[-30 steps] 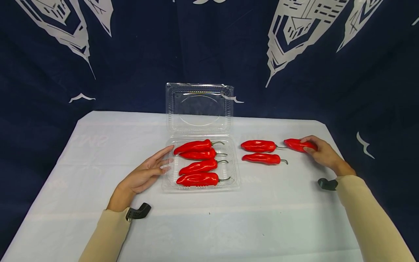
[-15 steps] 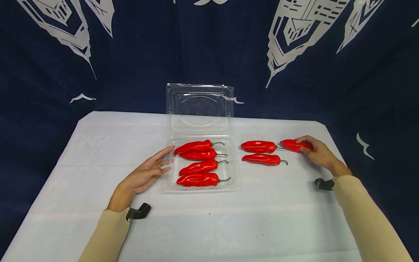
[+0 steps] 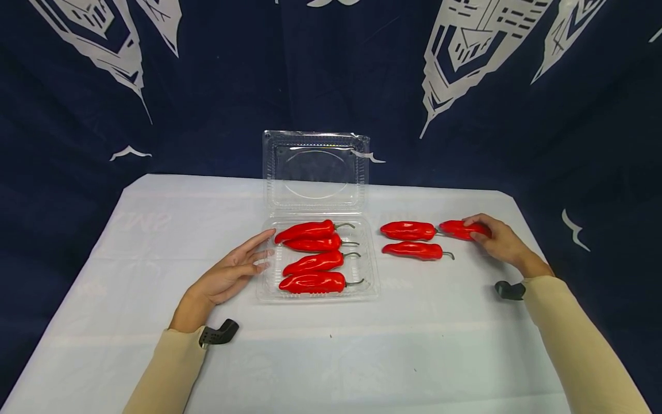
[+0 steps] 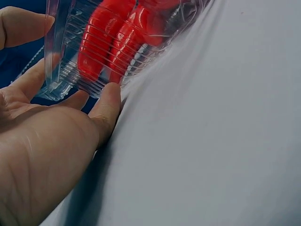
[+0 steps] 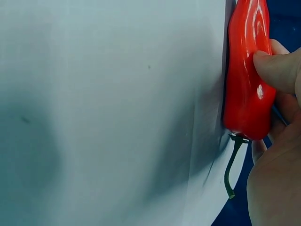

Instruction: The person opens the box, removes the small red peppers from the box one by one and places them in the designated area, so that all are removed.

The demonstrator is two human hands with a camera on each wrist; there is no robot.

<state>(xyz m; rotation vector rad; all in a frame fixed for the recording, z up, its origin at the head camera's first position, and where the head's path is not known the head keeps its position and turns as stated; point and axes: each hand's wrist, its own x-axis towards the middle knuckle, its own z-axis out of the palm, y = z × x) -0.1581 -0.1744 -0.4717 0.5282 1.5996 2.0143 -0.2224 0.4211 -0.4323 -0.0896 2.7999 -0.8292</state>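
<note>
My right hand [image 3: 499, 238] pinches a red chili pepper [image 3: 457, 229] between thumb and fingers at the right of the white table. In the right wrist view the thumb lies across this pepper's [image 5: 249, 94] side, and its green stem [image 5: 233, 169] hangs free. My left hand [image 3: 230, 276] is spread with extended fingers at the left wall of a clear plastic clamshell box [image 3: 369, 290]. In the left wrist view its fingertips [image 4: 110, 94] meet the box's ribbed wall [image 4: 96, 87]. Several red peppers [image 3: 312, 283] lie inside the box, stems pointing right.
The box's transparent lid [image 3: 315, 172] stands raised at the back. Two more red peppers, an upper one [image 3: 408, 230] and a lower one [image 3: 414, 250], lie on the white table [image 3: 362, 356] between box and right hand. A dark blue patterned cloth [image 3: 341, 75] hangs behind.
My right hand has moved a little left with the pepper, bringing its tip close to the upper loose pepper's stem. The left hand and the box stay in place.
</note>
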